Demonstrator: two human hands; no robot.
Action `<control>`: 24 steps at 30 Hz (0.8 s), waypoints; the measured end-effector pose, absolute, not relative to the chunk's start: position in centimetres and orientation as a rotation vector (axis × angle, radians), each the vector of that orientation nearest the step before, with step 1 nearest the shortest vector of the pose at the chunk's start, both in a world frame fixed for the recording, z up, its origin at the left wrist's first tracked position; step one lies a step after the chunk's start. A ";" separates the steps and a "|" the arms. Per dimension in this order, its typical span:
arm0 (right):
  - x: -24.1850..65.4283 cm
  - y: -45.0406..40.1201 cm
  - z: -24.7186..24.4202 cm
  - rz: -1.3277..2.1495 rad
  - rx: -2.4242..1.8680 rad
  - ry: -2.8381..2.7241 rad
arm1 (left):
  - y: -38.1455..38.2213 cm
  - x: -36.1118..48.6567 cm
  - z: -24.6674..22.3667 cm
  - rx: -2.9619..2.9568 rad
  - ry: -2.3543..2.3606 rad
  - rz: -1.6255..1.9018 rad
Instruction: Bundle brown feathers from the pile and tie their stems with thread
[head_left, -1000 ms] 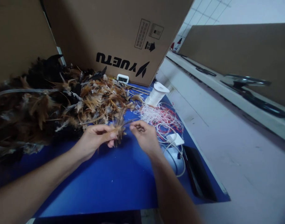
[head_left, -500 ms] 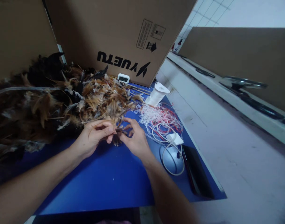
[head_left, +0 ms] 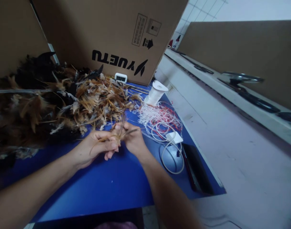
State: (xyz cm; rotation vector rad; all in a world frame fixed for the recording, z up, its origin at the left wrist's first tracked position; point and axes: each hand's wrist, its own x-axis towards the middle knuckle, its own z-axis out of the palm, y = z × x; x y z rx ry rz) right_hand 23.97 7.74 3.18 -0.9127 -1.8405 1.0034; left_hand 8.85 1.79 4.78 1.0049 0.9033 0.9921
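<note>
Pinches the small bunch of brown feathers [head_left: 119, 136] between thumb and fingers of the left hand [head_left: 94, 148], apparently to gather the bases and leave the tips fanned. Curls the right hand [head_left: 135, 141] close against the bunch, likely for support; cannot tell the grip of its partly hidden fingertips. Has the loose feather pile [head_left: 93, 98] beyond the left fingers, within reach, and the white spool [head_left: 155, 93] beyond the right fingers.

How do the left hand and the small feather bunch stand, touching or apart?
Touching. The head view shows it: the left hand pinches the small feather bunch at its fingertips.
</note>
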 end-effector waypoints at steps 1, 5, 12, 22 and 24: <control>24.3 7.9 3.4 1.061 -0.913 -1.797 | 1.8 8.8 4.9 0.981 0.897 1.023; 25.9 8.6 4.0 1.069 -1.005 -1.700 | 2.1 8.2 5.9 0.911 0.831 1.212; 28.0 9.6 3.7 0.641 -1.310 -1.930 | 2.3 7.8 6.8 0.857 0.793 1.332; 26.0 5.5 5.8 0.116 -1.051 -2.262 | 2.2 8.0 6.6 0.853 0.813 1.404; 25.2 4.7 5.6 0.261 -1.019 -2.412 | 2.3 7.9 6.4 0.860 0.813 1.408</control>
